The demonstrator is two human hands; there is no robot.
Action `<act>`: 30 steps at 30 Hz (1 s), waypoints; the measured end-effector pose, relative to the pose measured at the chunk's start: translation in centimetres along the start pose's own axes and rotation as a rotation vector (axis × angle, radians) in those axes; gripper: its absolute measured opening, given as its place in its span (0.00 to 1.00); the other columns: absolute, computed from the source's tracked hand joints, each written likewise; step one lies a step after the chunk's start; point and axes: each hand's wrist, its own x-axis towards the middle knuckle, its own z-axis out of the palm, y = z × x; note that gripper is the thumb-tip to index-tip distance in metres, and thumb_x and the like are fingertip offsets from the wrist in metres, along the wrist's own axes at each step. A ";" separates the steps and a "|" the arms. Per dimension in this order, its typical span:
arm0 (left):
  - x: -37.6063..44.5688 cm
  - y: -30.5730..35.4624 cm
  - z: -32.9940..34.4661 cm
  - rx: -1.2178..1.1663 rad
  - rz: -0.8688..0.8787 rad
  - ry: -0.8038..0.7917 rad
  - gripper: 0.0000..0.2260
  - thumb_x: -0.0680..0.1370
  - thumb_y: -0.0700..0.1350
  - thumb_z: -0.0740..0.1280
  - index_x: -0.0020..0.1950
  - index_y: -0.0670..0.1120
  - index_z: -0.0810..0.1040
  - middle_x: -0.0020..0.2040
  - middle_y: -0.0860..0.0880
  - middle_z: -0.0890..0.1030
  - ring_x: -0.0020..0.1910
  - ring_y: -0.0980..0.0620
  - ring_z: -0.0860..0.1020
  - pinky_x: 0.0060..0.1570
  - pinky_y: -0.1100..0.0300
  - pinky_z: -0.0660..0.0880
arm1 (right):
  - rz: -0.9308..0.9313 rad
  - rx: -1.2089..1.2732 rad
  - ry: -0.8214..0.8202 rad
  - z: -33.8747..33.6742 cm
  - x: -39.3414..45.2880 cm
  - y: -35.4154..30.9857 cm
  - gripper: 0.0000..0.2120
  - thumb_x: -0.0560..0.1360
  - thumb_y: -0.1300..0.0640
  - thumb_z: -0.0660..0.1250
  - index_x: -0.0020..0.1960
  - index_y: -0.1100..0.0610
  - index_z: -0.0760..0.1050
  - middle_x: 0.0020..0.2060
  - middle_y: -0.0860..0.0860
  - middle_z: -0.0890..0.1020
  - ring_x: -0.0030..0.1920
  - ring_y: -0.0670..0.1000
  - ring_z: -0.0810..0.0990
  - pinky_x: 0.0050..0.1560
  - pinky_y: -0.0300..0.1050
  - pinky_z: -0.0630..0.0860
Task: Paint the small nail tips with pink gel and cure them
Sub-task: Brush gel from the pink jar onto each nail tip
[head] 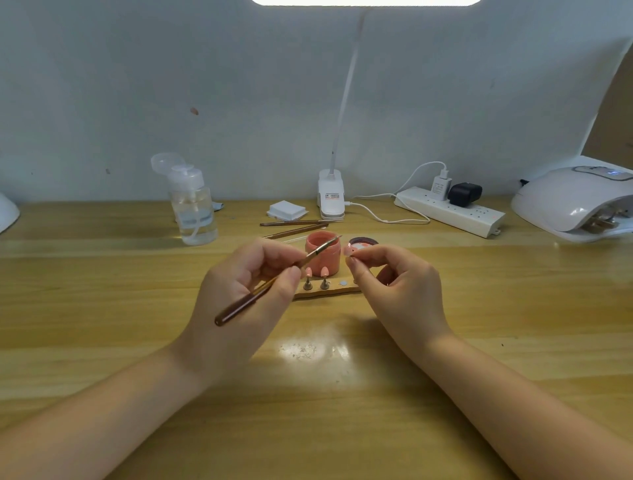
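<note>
Fingers of left hand point(246, 274) grip a brown wooden brush point(274, 281). I see right hand point(387, 274) pinching a small pink nail tip point(350, 253) above the pink gel jar point(323, 253); cure lamp point(575, 202) sits far right.

Gel pot point(323, 253) (open) crowds hands point(246, 284).

The lamp head point(365, 2) at the far top is cut off by the upper edge, and a white rounded object point(7, 211) at far left is cut by the left edge. The curing lamp point(575, 200) at far right runs off the right edge. The left hand point(246, 291) hides the left end of the wooden holder point(329, 292). The nail tip point(350, 252) pinched by the right hand point(397, 284) is mostly covered by its fingers. The label on the lamp clamp point(331, 196) is too small to read.
</note>
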 end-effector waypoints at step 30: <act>-0.4 0.4 0.7 0.005 0.003 0.039 0.08 0.75 0.51 0.64 0.51 0.52 0.80 0.45 0.54 0.84 0.47 0.53 0.82 0.47 0.59 0.78 | -0.025 -0.009 -0.003 0.0 0.0 -0.2 0.05 0.73 0.59 0.72 0.46 0.51 0.82 0.36 0.41 0.82 0.30 0.47 0.76 0.35 0.44 0.76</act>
